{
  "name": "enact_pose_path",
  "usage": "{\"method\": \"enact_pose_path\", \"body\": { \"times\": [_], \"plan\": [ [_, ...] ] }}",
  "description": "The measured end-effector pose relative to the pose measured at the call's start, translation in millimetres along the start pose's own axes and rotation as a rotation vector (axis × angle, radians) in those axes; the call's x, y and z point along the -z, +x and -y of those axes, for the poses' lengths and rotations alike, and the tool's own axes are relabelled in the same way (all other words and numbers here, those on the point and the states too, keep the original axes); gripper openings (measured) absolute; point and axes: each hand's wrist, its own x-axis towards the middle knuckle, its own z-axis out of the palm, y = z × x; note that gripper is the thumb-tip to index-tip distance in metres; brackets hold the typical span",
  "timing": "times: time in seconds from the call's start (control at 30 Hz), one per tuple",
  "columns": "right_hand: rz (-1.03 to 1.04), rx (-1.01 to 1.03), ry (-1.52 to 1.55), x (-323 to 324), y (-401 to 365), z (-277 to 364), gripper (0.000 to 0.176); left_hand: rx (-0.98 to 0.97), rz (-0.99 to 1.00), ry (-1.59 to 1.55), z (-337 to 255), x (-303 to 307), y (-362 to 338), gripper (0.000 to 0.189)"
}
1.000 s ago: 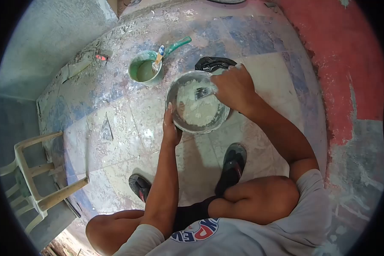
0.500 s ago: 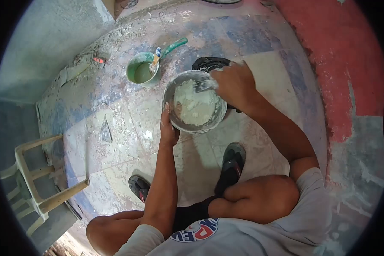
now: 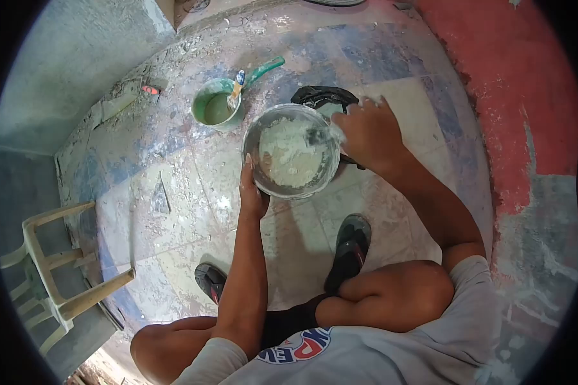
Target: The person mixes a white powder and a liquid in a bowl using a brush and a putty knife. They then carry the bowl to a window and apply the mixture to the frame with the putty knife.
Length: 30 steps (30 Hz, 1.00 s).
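Note:
A grey bowl (image 3: pixel 253 176) of whitish, lumpy powder or paste (image 3: pixel 289 151) is held in front of me. My left hand (image 3: pixel 253 192) grips it at the lower left side, thumb up along the outer wall and fingers beneath, partly hidden. Closed over the bowl's right rim, my right hand (image 3: pixel 369 131) holds a putty knife (image 3: pixel 316 136). Its metal blade is smeared by motion and reaches over the mix; its handle is mostly hidden in the fist. Just behind the bowl, a black plastic bag (image 3: pixel 315 95) lies on the floor, with some pale material showing in it.
A green dipper (image 3: pixel 199 112) with cloudy liquid and a paintbrush (image 3: pixel 236 90) stands beyond the bowl to the left. A pale plastic chair (image 3: pixel 64 256) lies at the left. A triangular piece (image 3: pixel 161 196) and a red-orange object (image 3: pixel 151 90) are on the stained tile floor (image 3: pixel 192 224).
My right hand has moved right and slightly down, drawing the putty knife's blade toward the bowl's right side. My left hand still holds the bowl nearly in place.

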Motion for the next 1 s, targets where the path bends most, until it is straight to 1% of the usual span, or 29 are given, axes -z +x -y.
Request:
{"method": "enact_pose_path", "body": {
  "times": [0.03, 0.1, 0.13, 0.2, 0.27, 0.4, 0.53, 0.67, 0.73, 0.8, 0.87, 1.0],
  "plan": [
    [0.002, 0.006, -0.002, 1, 1, -1, 0.015, -0.002, 0.003, 0.006, 0, 0, 1, 0.057],
    [-0.268, 0.06, -0.044, 1, 3, -2, 0.012, -0.003, 0.002, 0.008, 2, 1, 1, 0.057],
    [-0.266, 0.064, -0.044, 0, 4, -1, 0.012, 0.003, -0.007, 0.004, 3, 2, 2, 0.057],
    [-0.305, 0.139, -0.046, -7, 5, 4, 0.009, 0.007, -0.02, 0.003, 4, 4, 3, 0.057],
    [-0.302, 0.173, -0.037, -14, 7, 9, 0.009, -0.031, 0.014, 0.01, 7, 5, 3, 0.057],
    [-0.269, 0.252, -0.036, -15, 8, 16, 0.009, -0.019, 0.016, 0.015, 5, -1, 1, 0.057],
    [-0.213, 0.322, -0.064, -10, 5, 21, 0.01, -0.036, -0.022, 0.016, 4, -4, 0, 0.058],
    [-0.174, 0.339, -0.052, -1, 0, 24, 0.01, -0.039, -0.048, 0.014, 2, -5, -1, 0.058],
    [-0.031, 0.289, -0.011, 10, -3, 24, 0.01, -0.056, -0.094, 0.017, 6, 0, 1, 0.058],
    [-0.035, 0.31, -0.036, 12, -1, 22, 0.011, -0.067, -0.084, -0.003, 6, 4, 4, 0.058],
    [-0.183, 0.274, -0.041, 11, 4, 22, 0.01, -0.054, -0.029, -0.002, 6, 2, 4, 0.058],
    [-0.234, 0.313, -0.055, -11, 8, 23, 0.01, -0.061, -0.041, 0.016, 10, 5, 6, 0.057]
  ]
}}
